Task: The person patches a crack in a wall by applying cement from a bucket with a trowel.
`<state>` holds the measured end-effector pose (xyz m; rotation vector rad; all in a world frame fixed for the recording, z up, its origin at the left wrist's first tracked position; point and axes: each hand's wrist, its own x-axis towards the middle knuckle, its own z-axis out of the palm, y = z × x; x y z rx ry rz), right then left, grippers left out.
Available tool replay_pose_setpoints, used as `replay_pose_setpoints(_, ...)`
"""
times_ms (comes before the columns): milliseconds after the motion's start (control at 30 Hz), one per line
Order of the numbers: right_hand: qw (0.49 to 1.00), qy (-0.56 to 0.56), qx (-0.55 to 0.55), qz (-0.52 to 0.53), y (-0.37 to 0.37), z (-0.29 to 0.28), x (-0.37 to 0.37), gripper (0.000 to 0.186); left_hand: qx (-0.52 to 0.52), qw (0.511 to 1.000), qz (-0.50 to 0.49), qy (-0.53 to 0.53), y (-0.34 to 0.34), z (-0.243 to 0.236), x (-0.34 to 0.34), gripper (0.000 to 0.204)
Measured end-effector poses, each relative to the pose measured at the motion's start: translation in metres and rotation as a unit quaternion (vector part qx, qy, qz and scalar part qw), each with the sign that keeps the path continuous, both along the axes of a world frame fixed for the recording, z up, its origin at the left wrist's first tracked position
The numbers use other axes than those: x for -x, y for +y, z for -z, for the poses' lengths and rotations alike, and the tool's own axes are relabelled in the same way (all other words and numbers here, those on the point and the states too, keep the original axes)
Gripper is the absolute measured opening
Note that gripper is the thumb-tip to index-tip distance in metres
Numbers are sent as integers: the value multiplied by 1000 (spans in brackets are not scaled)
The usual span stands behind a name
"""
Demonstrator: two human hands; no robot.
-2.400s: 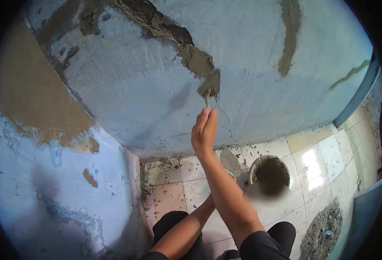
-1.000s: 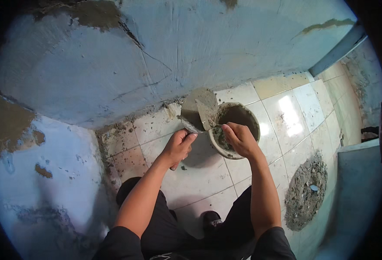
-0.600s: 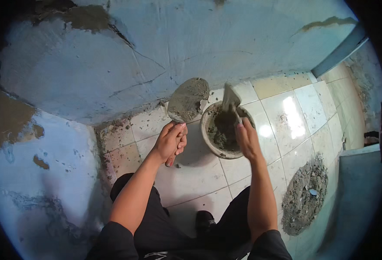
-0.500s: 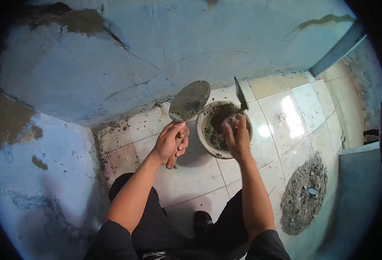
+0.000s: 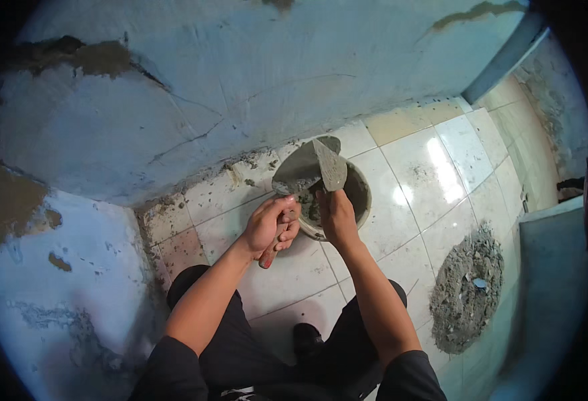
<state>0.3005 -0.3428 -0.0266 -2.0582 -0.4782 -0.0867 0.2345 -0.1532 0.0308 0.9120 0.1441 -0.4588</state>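
My left hand [image 5: 274,227] is wrapped around the handle of a round-bladed trowel [image 5: 295,167], whose broad grey blade reaches over the left side of a bucket. Some grey mortar lies on that blade near the handle. In my right hand [image 5: 338,217] is a pointed trowel [image 5: 332,167], its triangular blade tipped up and overlapping the round blade from this angle; whether the two touch I cannot tell. Below both blades stands the bucket [image 5: 366,202], with wet grey mortar [image 5: 312,212] inside, partly hidden by my right hand and the tools.
A blue cracked wall [image 5: 193,87] runs along the far side, with dark patches [image 5: 103,59] where plaster is rough. Another blue wall [image 5: 73,294] rises on the left. A heap of grey rubble [image 5: 467,294] lies on the tiled floor [image 5: 401,247] at right. Crumbs dot the wall's base.
My right hand has brought the pointed trowel from the bucket's right side leftward, over to the round blade. The left hand has barely moved. The view has shifted slightly.
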Motion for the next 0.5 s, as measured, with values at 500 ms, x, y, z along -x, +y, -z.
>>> replay_pose_setpoints(500, 916, 218, -338, -6, -47, -36, -24, 24, -69, 994, -54, -65, 13, -5, -6, 48)
